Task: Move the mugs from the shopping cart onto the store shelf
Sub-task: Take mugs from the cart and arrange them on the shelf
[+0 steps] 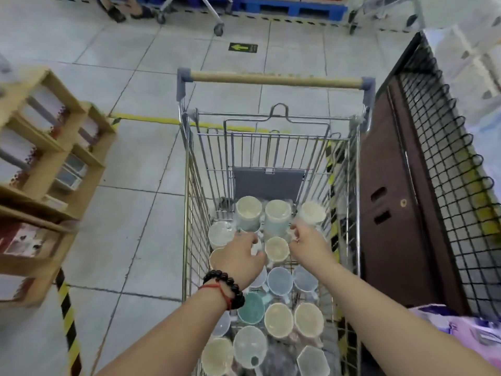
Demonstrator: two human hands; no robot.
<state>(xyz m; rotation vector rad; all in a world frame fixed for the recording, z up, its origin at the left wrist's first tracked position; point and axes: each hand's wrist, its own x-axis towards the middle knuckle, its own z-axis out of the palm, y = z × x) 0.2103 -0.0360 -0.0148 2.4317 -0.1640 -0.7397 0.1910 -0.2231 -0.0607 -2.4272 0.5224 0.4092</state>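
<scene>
A wire shopping cart (189,202) stands in front of me, its floor packed with several upright mugs in cream, pale green, blue and teal. My left hand (238,257), with a bead bracelet on the wrist, reaches down and curls its fingers at the handle of a pale green mug (248,213) in the far row. My right hand (307,244) is beside it, fingers pinching at the handle of a cream mug (313,213) in the far right corner. Motion blur hides the exact grip. A wooden shelf unit (54,158) stands to the left.
A brown panel with black wire mesh (393,199) stands tight against the cart's right side. Yellow-black tape (67,321) marks the tiled floor. Another cart (217,14), a blue pallet (287,6) and a person's feet (122,12) are far ahead. Pink packaging (461,329) lies at lower right.
</scene>
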